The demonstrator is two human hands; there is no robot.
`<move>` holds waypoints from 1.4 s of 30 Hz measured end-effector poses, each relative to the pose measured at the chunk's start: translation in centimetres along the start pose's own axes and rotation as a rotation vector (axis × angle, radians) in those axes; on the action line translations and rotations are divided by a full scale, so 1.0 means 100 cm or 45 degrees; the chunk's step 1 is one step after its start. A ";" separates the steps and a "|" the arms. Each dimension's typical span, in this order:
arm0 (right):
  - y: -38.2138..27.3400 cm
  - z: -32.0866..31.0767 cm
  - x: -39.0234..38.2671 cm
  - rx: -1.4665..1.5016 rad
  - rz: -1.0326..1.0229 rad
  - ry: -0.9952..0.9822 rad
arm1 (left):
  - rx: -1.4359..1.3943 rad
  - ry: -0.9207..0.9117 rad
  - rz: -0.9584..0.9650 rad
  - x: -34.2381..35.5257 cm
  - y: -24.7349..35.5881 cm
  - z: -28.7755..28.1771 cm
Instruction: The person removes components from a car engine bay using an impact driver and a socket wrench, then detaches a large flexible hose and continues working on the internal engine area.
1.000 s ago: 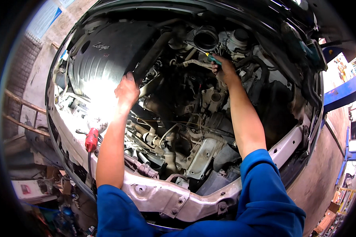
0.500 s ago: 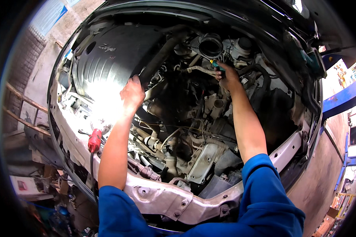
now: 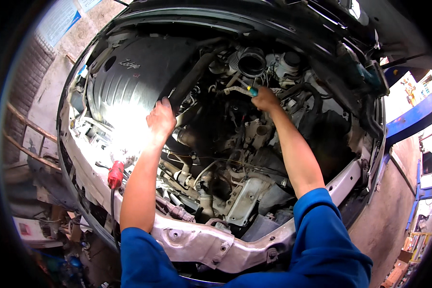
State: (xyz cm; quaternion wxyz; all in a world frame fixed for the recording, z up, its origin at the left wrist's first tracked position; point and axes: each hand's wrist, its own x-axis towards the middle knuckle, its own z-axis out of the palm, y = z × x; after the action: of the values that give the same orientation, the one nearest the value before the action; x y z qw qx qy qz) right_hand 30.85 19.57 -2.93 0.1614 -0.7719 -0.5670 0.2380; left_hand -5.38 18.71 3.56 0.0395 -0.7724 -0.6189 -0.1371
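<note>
My right hand (image 3: 266, 100) is closed around the green and yellow handle of a screwdriver (image 3: 252, 90). Its shaft points up and left, below the open round mouth of a ribbed black intake hose (image 3: 252, 63). At the right edge of the black engine cover (image 3: 146, 69), my left hand (image 3: 161, 118) has its fingers pinched together. A small, thin, shiny piece (image 3: 172, 92) sticks up from those fingertips, too small to name. The deep middle of the engine bay, between my arms, is dark.
A lit work lamp with a red handle (image 3: 115, 174) and a black cable glares at the left. The pale front crossmember (image 3: 197, 240) runs before me. Hoses and metal parts crowd the bay. A capped reservoir (image 3: 290, 62) stands back right, near a blue lift arm (image 3: 415, 115).
My right hand has shifted slightly left and down, and more of the screwdriver now shows. The thin shiny piece has come into sight at my left fingertips.
</note>
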 end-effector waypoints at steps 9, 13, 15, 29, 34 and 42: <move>-0.099 -0.078 -0.075 -0.268 -0.001 -0.214 | 0.050 0.230 0.127 -0.010 0.001 -0.016; -0.074 -0.082 -0.082 -0.154 -0.472 0.481 | -0.181 0.558 0.400 -0.004 0.039 -0.030; -0.062 -0.071 -0.056 -0.152 -0.571 0.710 | -0.062 0.433 0.613 -0.005 0.059 -0.009; -0.048 -0.049 0.004 -0.012 -0.522 0.961 | 0.831 -0.109 0.642 0.189 0.140 0.161; -0.040 -0.049 0.008 -0.061 -0.478 0.989 | 0.596 -0.188 0.476 0.216 0.152 0.183; -0.039 -0.046 0.015 -0.097 -0.516 1.096 | 0.847 -0.182 0.645 0.223 0.143 0.168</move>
State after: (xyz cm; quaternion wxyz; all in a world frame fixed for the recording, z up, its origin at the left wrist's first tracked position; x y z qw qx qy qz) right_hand 30.61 22.25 2.65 0.3964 -0.6795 -0.5962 -0.1604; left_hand 15.56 40.32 -5.17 0.2761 -0.8528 -0.4212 0.1382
